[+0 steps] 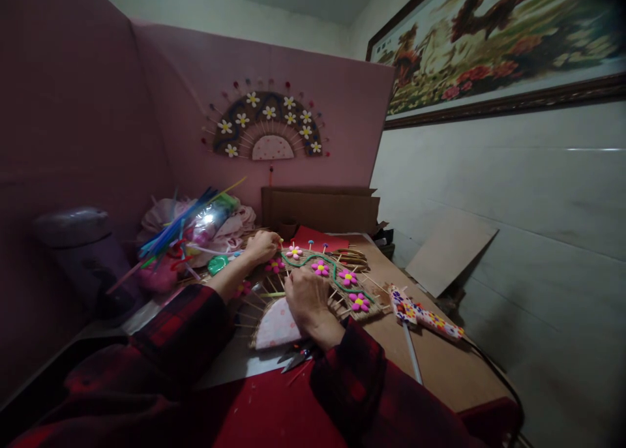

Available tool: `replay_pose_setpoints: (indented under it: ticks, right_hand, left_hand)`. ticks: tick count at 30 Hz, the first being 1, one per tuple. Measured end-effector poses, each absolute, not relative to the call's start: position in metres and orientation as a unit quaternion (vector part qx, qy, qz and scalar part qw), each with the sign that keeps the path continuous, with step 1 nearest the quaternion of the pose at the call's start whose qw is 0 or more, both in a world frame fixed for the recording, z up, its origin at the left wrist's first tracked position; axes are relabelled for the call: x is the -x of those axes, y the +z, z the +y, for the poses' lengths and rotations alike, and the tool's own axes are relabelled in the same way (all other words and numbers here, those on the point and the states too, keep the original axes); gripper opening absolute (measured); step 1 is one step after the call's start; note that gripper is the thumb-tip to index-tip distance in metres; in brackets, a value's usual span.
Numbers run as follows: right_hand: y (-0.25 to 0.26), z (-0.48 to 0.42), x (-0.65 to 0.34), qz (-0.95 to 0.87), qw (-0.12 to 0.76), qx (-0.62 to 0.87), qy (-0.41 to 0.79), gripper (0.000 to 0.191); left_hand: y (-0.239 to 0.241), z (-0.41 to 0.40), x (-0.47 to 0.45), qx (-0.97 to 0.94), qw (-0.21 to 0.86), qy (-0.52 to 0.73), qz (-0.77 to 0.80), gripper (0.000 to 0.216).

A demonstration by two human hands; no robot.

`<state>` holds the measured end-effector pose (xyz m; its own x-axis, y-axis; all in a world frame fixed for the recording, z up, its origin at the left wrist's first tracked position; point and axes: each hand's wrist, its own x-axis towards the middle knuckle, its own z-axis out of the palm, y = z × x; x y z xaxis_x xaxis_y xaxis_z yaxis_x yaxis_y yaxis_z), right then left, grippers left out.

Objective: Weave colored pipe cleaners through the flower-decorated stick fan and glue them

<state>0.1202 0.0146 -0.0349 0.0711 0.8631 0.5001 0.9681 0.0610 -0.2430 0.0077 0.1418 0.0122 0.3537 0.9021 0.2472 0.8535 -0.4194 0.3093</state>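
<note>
A half-round craft fan (337, 283) lies on the table in front of me. It has a twine-wrapped band, pink clay flowers, a wavy green cord, thin wooden sticks and a pale pink fabric half-circle (276, 327) at its base. My left hand (264, 247) is at the fan's upper edge, its fingertips pinched by a stick end; whatever sits between them is too small to make out. Over the middle of the fan, my right hand (307, 297) is closed, gripping it among the sticks. Small blue beads (310, 244) top some sticks.
Scissors (297, 357) lie below the fan, gold-handled scissors (351, 259) behind it. At right is a flower-patterned glue gun (423, 316) with a cord. Pipe cleaners (180, 223) and bags pile up at left beside a purple bottle (90, 265). A finished fan (268, 112) hangs behind.
</note>
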Motion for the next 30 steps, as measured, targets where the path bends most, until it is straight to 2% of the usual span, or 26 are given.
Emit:
replay_pose_setpoints:
  ticks: [12,30]
  right_hand:
    - [-0.0314,0.0130,-0.1201,-0.683,0.245,0.682,-0.089,0.021]
    - [-0.0344,0.0148,-0.1207,-0.685,0.261,0.674,-0.094,0.020]
  left_hand:
    - [0.0140,0.1386,-0.0057,-0.812,0.053,0.217,0.540,0.025]
    - [0.0125,0.1405,-0.0066,-0.822,0.051,0.258,0.505,0.031]
